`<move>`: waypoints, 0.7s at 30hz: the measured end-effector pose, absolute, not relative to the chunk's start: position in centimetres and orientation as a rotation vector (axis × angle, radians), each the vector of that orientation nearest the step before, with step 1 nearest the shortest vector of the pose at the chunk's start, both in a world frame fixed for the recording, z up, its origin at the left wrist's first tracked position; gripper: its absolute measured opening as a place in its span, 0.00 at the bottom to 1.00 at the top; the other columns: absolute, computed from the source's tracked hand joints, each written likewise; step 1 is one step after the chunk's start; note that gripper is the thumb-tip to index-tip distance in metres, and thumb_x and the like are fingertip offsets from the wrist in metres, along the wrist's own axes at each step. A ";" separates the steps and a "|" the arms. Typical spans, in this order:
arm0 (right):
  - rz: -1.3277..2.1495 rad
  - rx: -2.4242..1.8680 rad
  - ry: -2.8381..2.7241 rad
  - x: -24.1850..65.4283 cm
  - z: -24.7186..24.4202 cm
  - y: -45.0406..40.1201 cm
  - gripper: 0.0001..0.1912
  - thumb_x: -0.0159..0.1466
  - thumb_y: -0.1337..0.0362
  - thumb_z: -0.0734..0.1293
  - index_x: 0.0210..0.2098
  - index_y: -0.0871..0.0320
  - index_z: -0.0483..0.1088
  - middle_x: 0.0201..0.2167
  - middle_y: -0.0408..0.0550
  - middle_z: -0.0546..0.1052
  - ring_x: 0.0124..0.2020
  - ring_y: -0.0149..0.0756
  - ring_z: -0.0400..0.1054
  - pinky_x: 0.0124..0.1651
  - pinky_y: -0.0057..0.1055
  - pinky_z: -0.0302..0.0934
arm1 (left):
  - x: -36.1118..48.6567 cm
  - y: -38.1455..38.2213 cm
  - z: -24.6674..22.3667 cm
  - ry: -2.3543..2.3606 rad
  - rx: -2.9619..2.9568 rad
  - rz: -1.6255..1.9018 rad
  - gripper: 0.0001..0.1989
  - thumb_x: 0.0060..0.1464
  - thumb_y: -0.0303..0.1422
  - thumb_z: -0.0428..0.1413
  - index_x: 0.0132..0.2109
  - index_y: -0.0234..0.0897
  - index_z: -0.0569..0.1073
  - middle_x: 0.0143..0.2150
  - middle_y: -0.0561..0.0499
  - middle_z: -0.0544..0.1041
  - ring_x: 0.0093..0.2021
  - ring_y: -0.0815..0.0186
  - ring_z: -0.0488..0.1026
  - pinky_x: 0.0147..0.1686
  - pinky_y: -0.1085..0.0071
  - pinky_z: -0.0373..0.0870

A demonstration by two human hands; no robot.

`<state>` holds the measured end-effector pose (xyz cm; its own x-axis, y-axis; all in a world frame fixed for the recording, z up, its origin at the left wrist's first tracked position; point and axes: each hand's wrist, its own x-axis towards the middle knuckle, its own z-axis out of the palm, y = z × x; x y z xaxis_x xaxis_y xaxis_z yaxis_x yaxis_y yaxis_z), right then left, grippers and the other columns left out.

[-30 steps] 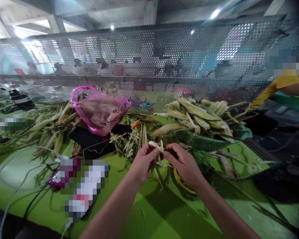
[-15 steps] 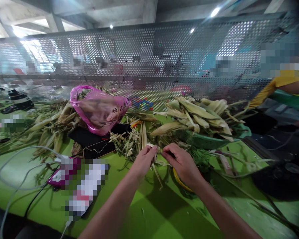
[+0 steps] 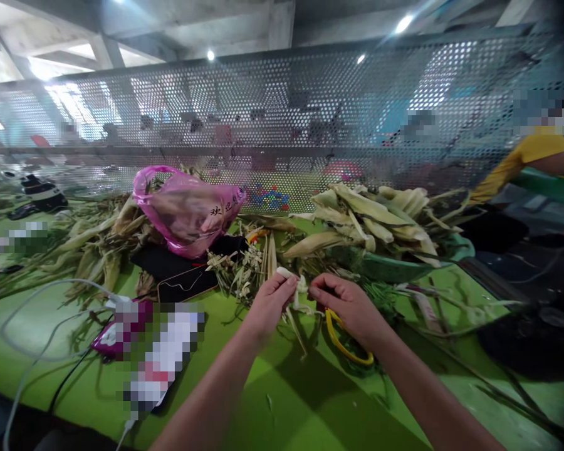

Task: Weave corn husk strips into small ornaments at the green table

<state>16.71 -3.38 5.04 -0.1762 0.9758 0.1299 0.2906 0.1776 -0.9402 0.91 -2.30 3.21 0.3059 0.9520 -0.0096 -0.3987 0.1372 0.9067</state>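
My left hand (image 3: 273, 302) is closed in a pinch on a pale strip of corn husk (image 3: 302, 288), whose knotted part stands out between my hands and whose stem-like ends hang down. Just to its right, my right hand (image 3: 346, 304) has thumb and fingers pressed together; what they hold, if anything, is too small to make out. Under my right hand shows a yellow ring-shaped handle (image 3: 341, 347), its tool hidden. Beyond my left hand lies a bunch of small pale husk pieces on stems (image 3: 245, 269).
Dried husks (image 3: 376, 216) heap over a green basket (image 3: 407, 269) at right. A pink plastic bag (image 3: 188, 210), a phone (image 3: 185, 284), a purple power strip (image 3: 122, 329) and cables lie left. A perforated metal screen (image 3: 272, 119) stands behind. A person in yellow (image 3: 536, 153) sits right.
My right hand has shifted slightly right, away from my left. More of the pale knotted husk and of the yellow handle now shows. My left hand has stayed nearly still.
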 end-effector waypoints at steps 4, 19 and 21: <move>1.286 -1.143 -1.393 16.3 4.7 -3.3 0.13 0.57 0.53 0.67 0.32 0.57 0.70 0.28 0.44 0.70 0.30 0.34 0.63 0.34 0.30 0.58 | 0.8 -2.1 3.0 0.724 1.143 1.055 0.18 0.49 0.48 0.57 0.35 0.35 0.71 0.28 0.55 0.63 0.27 0.73 0.56 0.28 0.76 0.54; 0.278 -1.214 -1.667 16.5 4.2 -3.5 0.07 0.62 0.62 0.64 0.28 0.56 0.67 0.29 0.45 0.69 0.33 0.35 0.63 0.37 0.31 0.56 | 0.4 -2.3 3.1 0.735 1.522 0.945 0.13 0.57 0.41 0.50 0.35 0.36 0.72 0.30 0.53 0.66 0.33 0.68 0.61 0.36 0.73 0.58; 0.152 -1.235 -1.699 16.5 4.2 -3.6 0.07 0.63 0.62 0.63 0.29 0.56 0.67 0.29 0.45 0.70 0.33 0.36 0.64 0.38 0.32 0.56 | 0.5 -2.4 3.1 0.731 1.521 0.938 0.13 0.56 0.41 0.51 0.36 0.35 0.72 0.31 0.52 0.67 0.34 0.67 0.62 0.38 0.73 0.59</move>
